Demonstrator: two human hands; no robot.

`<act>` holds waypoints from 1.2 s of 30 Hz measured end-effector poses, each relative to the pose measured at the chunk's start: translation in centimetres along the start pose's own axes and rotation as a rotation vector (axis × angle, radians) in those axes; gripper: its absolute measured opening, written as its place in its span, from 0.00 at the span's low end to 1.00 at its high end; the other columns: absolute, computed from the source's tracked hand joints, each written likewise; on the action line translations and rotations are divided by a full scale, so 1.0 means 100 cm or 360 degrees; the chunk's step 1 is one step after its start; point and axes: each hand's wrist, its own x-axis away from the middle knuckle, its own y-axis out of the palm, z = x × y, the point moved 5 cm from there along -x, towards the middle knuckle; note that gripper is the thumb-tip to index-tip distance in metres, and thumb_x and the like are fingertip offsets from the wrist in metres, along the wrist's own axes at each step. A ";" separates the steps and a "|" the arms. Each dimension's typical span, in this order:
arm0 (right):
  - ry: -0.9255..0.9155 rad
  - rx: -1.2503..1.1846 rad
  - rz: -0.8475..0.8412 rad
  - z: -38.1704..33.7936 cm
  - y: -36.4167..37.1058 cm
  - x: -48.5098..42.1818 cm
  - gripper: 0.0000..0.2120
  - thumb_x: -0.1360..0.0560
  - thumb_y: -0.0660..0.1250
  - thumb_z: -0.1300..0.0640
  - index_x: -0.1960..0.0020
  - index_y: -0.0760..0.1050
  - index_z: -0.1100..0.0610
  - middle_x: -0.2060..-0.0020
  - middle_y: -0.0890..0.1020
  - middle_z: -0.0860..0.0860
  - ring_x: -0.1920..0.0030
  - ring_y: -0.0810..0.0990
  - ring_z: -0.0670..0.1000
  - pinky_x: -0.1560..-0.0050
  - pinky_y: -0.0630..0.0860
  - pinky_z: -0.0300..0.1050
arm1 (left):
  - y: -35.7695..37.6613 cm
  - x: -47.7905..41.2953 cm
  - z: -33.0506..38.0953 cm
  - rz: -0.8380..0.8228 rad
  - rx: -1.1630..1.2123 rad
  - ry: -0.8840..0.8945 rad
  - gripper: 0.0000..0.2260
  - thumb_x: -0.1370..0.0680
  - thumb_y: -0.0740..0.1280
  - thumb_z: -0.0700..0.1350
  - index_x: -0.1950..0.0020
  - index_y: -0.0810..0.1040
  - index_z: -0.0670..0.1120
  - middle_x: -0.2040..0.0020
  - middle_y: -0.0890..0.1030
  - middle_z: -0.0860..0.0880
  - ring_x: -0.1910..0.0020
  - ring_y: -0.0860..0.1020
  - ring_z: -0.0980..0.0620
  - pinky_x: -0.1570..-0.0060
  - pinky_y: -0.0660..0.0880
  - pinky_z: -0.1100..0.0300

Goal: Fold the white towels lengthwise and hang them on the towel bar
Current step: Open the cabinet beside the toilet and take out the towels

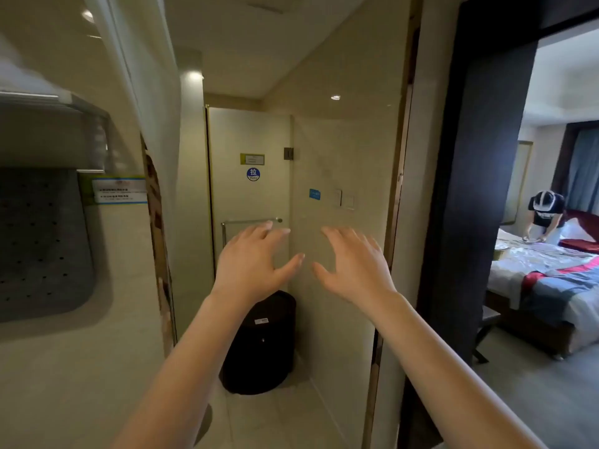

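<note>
My left hand (251, 265) and my right hand (355, 265) are both raised in front of me at chest height, palms facing away, fingers spread, holding nothing. Behind my left hand a thin metal towel bar (246, 221) is fixed on the glass shower door (249, 189); nothing hangs on it. At the upper left a blurred metal rack (48, 102) juts from the wall with a blurred white shape, possibly a towel (22, 77), on top. A grey perforated mat (42, 241) hangs below the rack.
A black round bin (262, 348) stands on the floor below my hands. A dark door frame (479, 189) on the right opens to a bedroom, where a person (544, 215) bends over a bed (551, 273). Tiled walls close in left and ahead.
</note>
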 end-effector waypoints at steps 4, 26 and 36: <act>-0.0033 -0.0009 0.0012 0.012 0.011 -0.002 0.32 0.27 0.63 0.39 0.28 0.62 0.51 0.35 0.73 0.50 0.34 0.71 0.52 0.31 0.65 0.56 | 0.013 -0.004 0.006 0.0086 -0.0080 -0.0001 0.36 0.30 0.44 0.70 0.29 0.68 0.54 0.29 0.70 0.49 0.30 0.68 0.50 0.36 0.69 0.52; -0.0126 -0.0002 -0.0068 0.062 0.145 -0.134 0.32 0.27 0.64 0.40 0.28 0.62 0.51 0.37 0.75 0.48 0.37 0.73 0.50 0.31 0.66 0.55 | 0.146 -0.114 -0.085 0.0063 -0.0180 -0.0180 0.35 0.29 0.44 0.71 0.30 0.68 0.55 0.30 0.71 0.48 0.33 0.71 0.48 0.43 0.73 0.51; -0.0125 0.0009 -0.0017 0.101 0.205 -0.251 0.29 0.27 0.64 0.41 0.29 0.63 0.48 0.38 0.75 0.48 0.37 0.73 0.50 0.33 0.66 0.51 | 0.209 -0.228 -0.128 0.0113 -0.0143 -0.0091 0.33 0.29 0.47 0.69 0.31 0.69 0.53 0.34 0.75 0.47 0.33 0.71 0.46 0.38 0.70 0.48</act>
